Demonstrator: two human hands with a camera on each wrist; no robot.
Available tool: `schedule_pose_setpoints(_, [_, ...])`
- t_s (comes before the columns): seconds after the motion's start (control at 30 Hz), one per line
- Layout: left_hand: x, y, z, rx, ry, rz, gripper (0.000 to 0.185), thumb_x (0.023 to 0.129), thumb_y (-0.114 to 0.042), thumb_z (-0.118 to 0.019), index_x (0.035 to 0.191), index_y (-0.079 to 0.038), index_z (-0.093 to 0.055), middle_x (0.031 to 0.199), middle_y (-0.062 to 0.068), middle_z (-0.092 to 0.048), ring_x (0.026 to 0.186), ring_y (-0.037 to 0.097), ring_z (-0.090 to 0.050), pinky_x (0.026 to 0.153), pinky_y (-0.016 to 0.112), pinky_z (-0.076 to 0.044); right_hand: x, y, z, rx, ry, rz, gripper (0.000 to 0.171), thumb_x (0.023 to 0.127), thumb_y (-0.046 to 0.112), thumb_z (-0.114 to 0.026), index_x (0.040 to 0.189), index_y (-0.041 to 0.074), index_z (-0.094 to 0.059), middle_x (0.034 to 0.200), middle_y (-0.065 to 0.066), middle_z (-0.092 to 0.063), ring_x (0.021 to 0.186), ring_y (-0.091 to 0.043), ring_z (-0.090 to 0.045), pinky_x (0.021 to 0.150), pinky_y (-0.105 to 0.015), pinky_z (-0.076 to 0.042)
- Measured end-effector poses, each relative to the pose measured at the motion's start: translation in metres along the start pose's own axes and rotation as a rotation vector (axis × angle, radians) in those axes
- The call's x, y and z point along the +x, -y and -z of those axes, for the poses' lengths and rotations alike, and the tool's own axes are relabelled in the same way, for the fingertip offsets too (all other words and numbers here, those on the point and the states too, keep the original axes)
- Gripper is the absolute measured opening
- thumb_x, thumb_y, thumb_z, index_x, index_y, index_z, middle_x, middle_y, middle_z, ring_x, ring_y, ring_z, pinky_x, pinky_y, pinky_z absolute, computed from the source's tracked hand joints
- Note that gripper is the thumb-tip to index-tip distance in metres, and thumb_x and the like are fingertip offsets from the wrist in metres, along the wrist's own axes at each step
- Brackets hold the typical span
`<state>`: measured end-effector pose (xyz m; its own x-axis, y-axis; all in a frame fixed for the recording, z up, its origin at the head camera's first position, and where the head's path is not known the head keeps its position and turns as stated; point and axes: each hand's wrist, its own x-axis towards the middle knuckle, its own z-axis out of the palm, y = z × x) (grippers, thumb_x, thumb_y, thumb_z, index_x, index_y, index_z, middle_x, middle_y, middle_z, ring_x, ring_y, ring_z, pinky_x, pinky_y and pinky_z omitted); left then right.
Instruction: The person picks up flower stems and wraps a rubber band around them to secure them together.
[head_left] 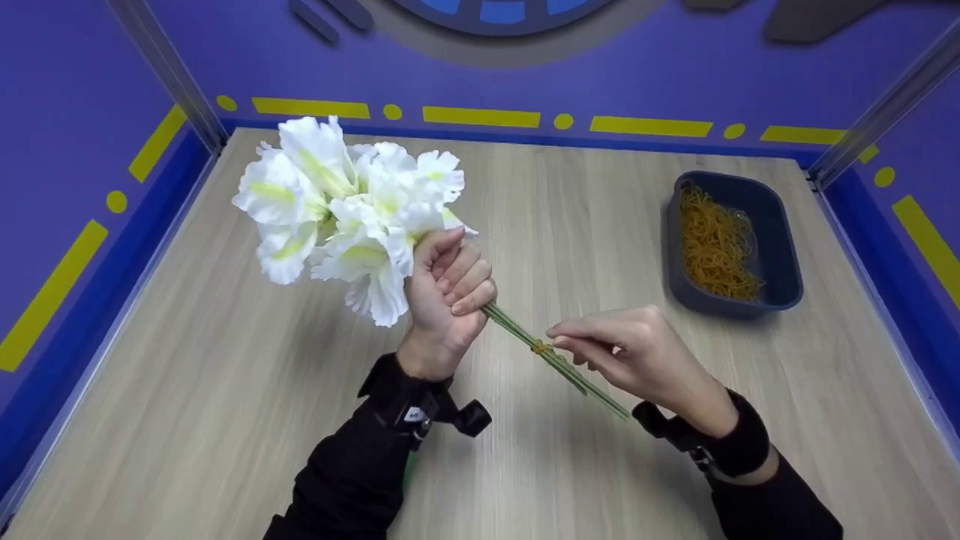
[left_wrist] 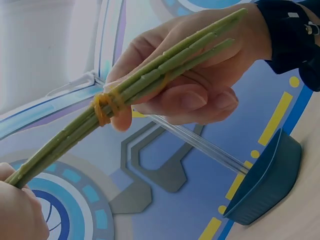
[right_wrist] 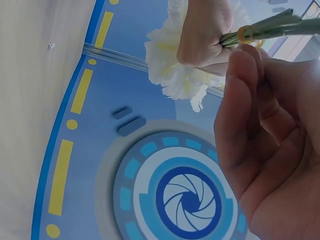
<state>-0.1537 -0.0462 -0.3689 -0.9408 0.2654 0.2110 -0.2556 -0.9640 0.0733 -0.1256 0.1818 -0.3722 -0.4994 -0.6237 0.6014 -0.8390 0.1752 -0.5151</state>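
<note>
My left hand [head_left: 454,285] grips a bunch of white artificial flowers [head_left: 386,199] by the green stems [head_left: 514,326], just below the blooms. The blooms lean to the upper left in the head view, and the stems slant down to the right. Around the stems, below the left hand, an orange rubber band [left_wrist: 102,107] is wound in several turns. A strand of it lies farther along the stems in the left wrist view. My right hand [head_left: 626,352] pinches at this band with thumb and fingertips [right_wrist: 243,62]; the stems partly hide those fingers in the left wrist view.
A dark blue-grey bin [head_left: 784,259] holding a heap of orange rubber bands [head_left: 712,244] stands at the right rear of the wood-look table [head_left: 225,420]. Blue printed panels [head_left: 480,82] with yellow marks enclose the back and sides.
</note>
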Motion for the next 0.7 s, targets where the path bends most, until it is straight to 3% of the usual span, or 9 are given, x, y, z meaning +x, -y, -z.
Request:
schedule_pose_setpoints(0.23, [-0.0002, 0.0001, 0.0011, 0.009, -0.022, -0.021, 0.052, 0.086, -0.009, -0.062, 0.061, -0.021, -0.017, 0.042, -0.008, -0.034, 0.039, 0.003, -0.013, 0.031, 0.013, -0.018, -0.0011, 0.0002, -0.0014, 0.01, 0.016, -0.012, 0.025, 0.088, -0.008, -0.071, 0.111, 0.003, -0.075, 0.087, -0.001, -0.076, 0.063, -0.01, -0.068, 0.056, -0.015, -0.055])
schedule_pose_setpoints(0.37, [0.0004, 0.0005, 0.0007, 0.014, -0.022, -0.03, 0.052, 0.085, -0.009, -0.063, 0.061, -0.021, -0.018, 0.042, -0.008, -0.036, 0.039, 0.003, -0.013, 0.03, 0.013, -0.019, -0.0031, 0.0029, 0.0006, -0.042, 0.039, -0.088, 0.027, 0.092, 0.001, -0.07, 0.119, 0.004, -0.074, 0.085, 0.004, -0.074, 0.061, -0.004, -0.061, 0.054, -0.015, -0.052])
schedule_pose_setpoints(0.53, [0.0018, 0.0008, -0.0005, -0.002, -0.006, -0.024, 0.052, 0.086, -0.009, -0.062, 0.061, -0.02, -0.018, 0.043, -0.008, -0.032, 0.039, 0.003, -0.013, 0.031, 0.013, -0.018, -0.004, 0.0066, 0.0013, -0.071, 0.135, -0.203, 0.029, 0.097, 0.012, -0.069, 0.126, 0.009, -0.071, 0.074, 0.012, -0.063, 0.055, 0.001, -0.048, 0.048, -0.014, -0.043])
schedule_pose_setpoints(0.7, [0.0024, 0.0011, -0.0001, -0.008, -0.007, -0.011, 0.053, 0.086, -0.01, -0.063, 0.061, -0.021, -0.017, 0.044, -0.009, -0.029, 0.039, 0.003, -0.012, 0.031, 0.013, -0.017, -0.0028, 0.0072, -0.0033, -0.062, 0.214, -0.263, 0.022, 0.103, 0.018, -0.06, 0.119, 0.014, -0.074, 0.076, 0.013, -0.062, 0.059, 0.0, -0.051, 0.052, -0.018, -0.047])
